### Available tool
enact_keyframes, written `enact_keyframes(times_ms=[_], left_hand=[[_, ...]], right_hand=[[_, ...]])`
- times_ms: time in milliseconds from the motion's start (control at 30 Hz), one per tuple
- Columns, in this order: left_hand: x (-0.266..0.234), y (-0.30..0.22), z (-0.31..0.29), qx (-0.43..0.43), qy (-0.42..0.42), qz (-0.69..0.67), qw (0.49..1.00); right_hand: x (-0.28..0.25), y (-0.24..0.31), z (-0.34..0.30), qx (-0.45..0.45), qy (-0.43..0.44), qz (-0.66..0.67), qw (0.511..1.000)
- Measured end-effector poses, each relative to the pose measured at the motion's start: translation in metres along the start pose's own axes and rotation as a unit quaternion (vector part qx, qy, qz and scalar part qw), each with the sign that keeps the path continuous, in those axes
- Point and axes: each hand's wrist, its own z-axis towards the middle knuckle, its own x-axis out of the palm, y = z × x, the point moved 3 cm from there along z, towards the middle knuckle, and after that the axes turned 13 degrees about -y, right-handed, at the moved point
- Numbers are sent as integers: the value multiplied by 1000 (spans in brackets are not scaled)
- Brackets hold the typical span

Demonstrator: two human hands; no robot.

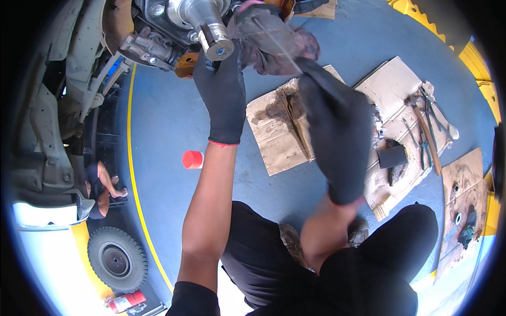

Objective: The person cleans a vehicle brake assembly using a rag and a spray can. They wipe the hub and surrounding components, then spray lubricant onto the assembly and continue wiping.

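Note:
A thick metal shaft (208, 31) with a keyway slot juts toward me from a machine assembly at the top. My left hand (221, 100), in a black glove, grips the shaft's end from below; its fingers are partly hidden behind the metal. Right of the shaft hangs a stained greyish-pink rag (269, 42). My right hand (337, 126), also gloved in black and smeared by motion, is raised over the cardboard. Its fingers close on a thin, blurred rod (282, 47) that points up and left across the rag.
Stained cardboard (269, 142) lies on the blue floor, with a hammer (427, 134), pliers and other tools on another sheet. A red-capped container (193, 159) stands left of my forearm. At far left are a vehicle's underside, a wheel (117, 259) and another person's legs (105, 184).

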Motion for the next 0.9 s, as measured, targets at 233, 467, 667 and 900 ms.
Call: enact_keyframes(times_ms=[233, 467, 667, 900], left_hand=[[3, -12, -5, -49, 17, 55, 997], [-5, -6, -2, 38, 53, 105, 992], [11, -23, -5, 114, 105, 107, 982], [-1, -10, -11, 61, 90, 134, 985]], right_hand=[[44, 22, -25, -64, -53, -119, 990], [47, 7, -32, 43, -35, 46, 997], [43, 7, -29, -1, -85, 41, 996], [52, 10, -37, -45, -73, -70, 994]])
